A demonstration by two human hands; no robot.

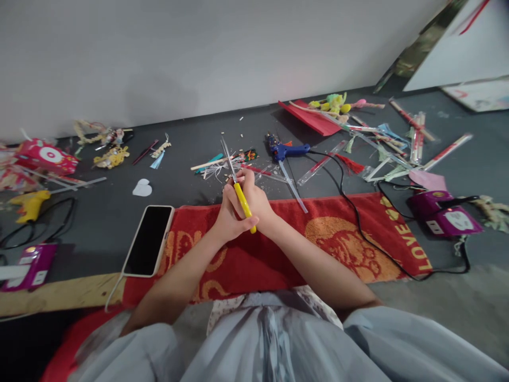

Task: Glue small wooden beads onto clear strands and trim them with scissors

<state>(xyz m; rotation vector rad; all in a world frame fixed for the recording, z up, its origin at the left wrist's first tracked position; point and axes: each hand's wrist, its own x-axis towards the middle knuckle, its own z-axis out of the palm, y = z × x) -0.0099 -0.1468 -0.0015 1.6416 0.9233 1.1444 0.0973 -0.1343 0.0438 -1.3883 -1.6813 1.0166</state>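
Observation:
My two hands meet at the front of the dark table, above the edge of a red towel [278,254]. My left hand [229,216] is closed on yellow-handled scissors [242,199], its thumb across the handle. Their slim metal blades look shut and point away, up and to the left. My right hand [257,199] touches the left, its fingers curled beside the scissors; whatever they pinch is hidden. Just beyond lie white strings [217,168], a teal tool [212,160] and small scraps. Behind them to the right stands a blue glue gun [292,150] with a clear glue stick [293,187].
A phone [148,241] lies left of my hands, near a white paper heart [142,187]. At far left are a yellow glue gun [29,206] and a purple box [34,265]. A black cable [350,199] crosses the towel toward another purple box [445,215]. Wrapped sticks [417,138] lie right.

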